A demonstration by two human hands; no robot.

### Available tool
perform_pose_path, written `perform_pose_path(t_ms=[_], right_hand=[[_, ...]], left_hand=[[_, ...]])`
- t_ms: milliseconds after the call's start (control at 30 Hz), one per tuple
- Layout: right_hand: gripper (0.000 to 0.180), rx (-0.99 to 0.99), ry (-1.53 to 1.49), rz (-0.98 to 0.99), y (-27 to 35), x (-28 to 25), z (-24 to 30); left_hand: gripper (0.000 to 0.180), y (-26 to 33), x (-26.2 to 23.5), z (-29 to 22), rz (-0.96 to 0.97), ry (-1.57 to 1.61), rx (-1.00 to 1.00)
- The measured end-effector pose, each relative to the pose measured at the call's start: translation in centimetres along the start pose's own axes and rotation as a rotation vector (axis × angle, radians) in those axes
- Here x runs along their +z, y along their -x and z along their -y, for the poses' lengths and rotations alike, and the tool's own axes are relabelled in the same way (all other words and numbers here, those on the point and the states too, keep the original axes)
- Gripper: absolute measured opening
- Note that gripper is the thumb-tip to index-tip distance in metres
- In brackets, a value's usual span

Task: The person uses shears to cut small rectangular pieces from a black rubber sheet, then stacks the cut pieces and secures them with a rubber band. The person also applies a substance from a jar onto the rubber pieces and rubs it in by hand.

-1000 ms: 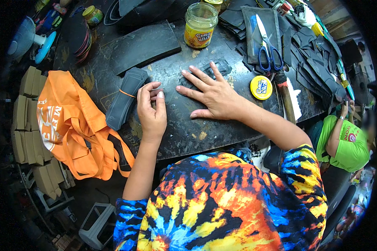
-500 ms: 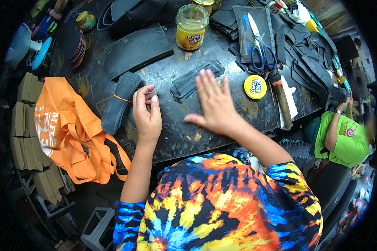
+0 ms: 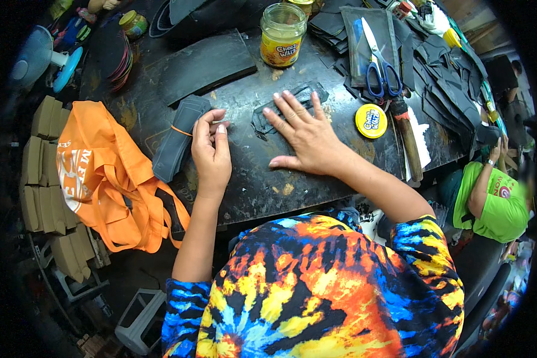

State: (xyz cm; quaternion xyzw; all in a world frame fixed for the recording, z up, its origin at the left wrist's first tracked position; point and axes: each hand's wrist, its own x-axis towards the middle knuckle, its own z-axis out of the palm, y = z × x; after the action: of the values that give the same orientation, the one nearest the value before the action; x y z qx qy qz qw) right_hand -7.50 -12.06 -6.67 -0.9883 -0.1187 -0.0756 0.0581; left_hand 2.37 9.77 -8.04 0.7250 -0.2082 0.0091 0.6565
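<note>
Black strip (image 3: 305,95), long axis slanting up-right

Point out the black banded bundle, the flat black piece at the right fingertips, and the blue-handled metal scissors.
Black banded bundle (image 3: 178,145): head view, upper face.
Flat black piece (image 3: 305,99): head view, exposed right part.
Blue-handled metal scissors (image 3: 376,56): head view, pivot.

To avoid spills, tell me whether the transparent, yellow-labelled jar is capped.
No, the jar stands open, with no lid on its mouth.

Right hand (image 3: 309,142) over black strip (image 3: 258,122)
</note>
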Motion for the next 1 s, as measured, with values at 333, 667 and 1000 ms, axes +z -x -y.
perform_pose_path(t_ms=[333, 667, 1000], right_hand=[[0.06, 0.056, -0.575, 0.085, 1.4, -2.5, 1.3], [0.048, 0.313, -0.073, -0.212, 3.4, -2.1, -4.5], [0.028, 0.312, -0.438, -0.482, 1.7, -5.6, -5.5]], left_hand=[[0.026, -4.1, 0.8, -2.6, 0.202, -0.166, 0.058], [0.037, -5.8, 6.7, -3.9, 0.472, -0.819, 0.237], [0.031, -3.9, 7.8, -4.1, 0.309, -0.838, 0.432]])
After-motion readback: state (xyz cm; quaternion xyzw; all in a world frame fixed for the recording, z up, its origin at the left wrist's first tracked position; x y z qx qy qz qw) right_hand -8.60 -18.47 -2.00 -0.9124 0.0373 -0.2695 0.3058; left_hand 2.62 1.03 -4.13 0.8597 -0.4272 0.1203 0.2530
